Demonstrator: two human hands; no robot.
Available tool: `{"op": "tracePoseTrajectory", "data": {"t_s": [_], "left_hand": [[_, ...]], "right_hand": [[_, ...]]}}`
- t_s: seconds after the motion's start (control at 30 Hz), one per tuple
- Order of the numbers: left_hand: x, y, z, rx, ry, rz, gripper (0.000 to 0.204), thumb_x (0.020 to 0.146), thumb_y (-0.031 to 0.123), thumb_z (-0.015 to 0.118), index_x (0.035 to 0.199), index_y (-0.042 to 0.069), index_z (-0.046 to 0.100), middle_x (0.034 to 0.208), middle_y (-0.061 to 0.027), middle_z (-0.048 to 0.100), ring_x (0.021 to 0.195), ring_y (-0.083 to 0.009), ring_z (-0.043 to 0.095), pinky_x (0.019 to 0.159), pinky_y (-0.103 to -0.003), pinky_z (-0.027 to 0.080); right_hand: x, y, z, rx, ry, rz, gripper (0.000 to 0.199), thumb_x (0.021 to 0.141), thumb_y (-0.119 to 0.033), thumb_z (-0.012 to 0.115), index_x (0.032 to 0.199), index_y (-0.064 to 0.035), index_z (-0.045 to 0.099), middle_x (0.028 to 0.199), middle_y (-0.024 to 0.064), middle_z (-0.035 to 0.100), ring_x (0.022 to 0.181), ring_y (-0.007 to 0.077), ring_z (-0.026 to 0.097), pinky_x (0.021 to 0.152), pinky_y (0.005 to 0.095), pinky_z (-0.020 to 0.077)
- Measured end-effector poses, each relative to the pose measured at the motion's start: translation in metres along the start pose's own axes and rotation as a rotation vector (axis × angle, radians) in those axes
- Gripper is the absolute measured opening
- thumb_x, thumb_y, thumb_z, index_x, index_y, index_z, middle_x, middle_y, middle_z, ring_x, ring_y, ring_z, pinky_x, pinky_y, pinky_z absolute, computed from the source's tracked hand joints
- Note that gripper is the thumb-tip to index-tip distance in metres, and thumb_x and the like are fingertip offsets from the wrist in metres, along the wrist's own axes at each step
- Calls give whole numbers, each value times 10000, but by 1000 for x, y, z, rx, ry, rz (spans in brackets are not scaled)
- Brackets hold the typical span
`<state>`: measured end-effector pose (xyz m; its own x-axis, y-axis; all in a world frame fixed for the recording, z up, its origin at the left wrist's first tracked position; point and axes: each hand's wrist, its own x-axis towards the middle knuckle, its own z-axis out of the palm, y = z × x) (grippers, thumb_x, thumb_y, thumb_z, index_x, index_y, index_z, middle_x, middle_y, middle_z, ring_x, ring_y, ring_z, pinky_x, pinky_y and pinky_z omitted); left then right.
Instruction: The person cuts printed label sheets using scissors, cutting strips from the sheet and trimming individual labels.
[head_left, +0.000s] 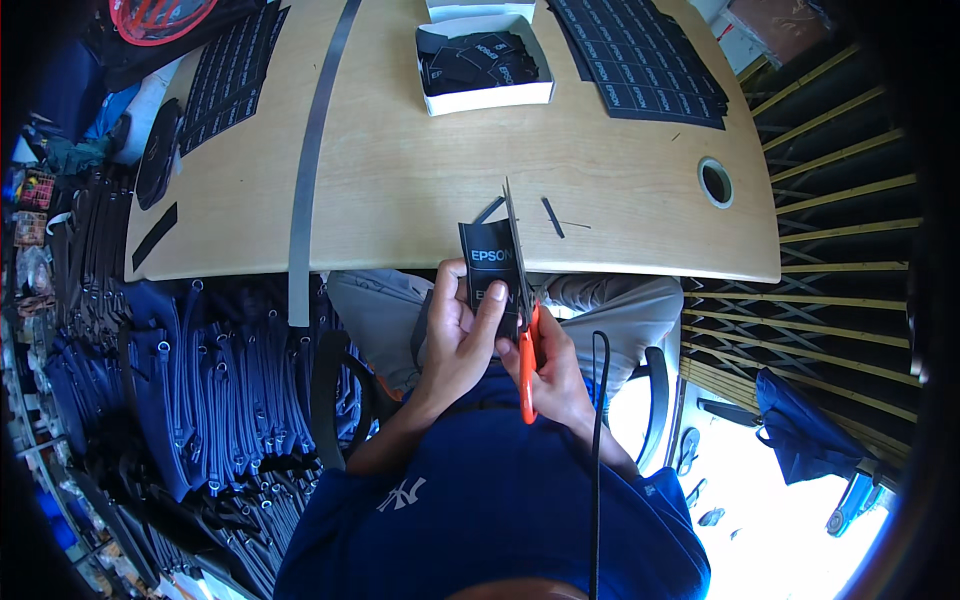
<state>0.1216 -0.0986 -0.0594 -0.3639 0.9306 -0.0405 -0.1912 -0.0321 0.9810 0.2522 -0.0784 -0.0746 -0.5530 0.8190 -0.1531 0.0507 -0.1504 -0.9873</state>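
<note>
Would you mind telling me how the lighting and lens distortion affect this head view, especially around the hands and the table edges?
Head view: the table is evenly lit and sharp; its near edge bows with the fisheye. The floor at lower right is blown out by glare. The left side under the table is dark. The left hand, right hand, scissors and black strip are clear, without blur. The corners are black.

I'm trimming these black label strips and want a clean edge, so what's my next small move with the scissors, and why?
Probably close the orange-handled scissors a little further along the strip's right edge. The right hand has the blades alongside the black label strip, which the left hand pinches steady, and thin offcuts already lie on the wooden table.
</note>
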Motion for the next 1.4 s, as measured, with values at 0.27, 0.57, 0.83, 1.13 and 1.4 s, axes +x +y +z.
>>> {"op": "tracePoseTrajectory", "data": {"t_s": [0.27,0.57,0.83,1.13,1.4], "left_hand": [[1,-2,-2,-255,-71,-50,297,873,-31,567,1133,-29,424,995,-123,622,930,-105,591,774,-220,480],[18,-2,-3,-143,294,39,91,841,46,661,872,43,575,677,40,565,569,34,424,496,-141,310],[25,-4,-3,-39,282,85,125,828,56,678,819,35,555,669,15,578,518,31,429,436,-143,304],[22,7,2,1,275,108,134,818,24,677,840,17,545,710,-24,613,570,13,506,464,-133,366],[22,6,2,25,297,115,137,819,40,683,829,22,547,696,-18,608,546,21,483,443,-134,340]], "right_hand": [[3,-7,-1,-43,98,-75,224,809,-43,629,982,18,501,634,-12,450,569,42,379,503,214,326],[-5,-4,-16,-185,-211,-75,505,888,-423,509,1067,38,410,814,174,489,667,295,502,638,376,425],[-13,1,-13,-168,-272,-11,577,903,-465,449,1082,79,374,753,161,459,634,292,486,605,388,408],[-12,3,-16,-175,-302,30,611,902,-495,439,1102,79,376,754,168,477,638,298,502,614,392,417],[-11,-9,-13,-214,-257,-40,571,909,-465,453,1072,79,394,764,183,470,658,320,505,621,392,415]]}}
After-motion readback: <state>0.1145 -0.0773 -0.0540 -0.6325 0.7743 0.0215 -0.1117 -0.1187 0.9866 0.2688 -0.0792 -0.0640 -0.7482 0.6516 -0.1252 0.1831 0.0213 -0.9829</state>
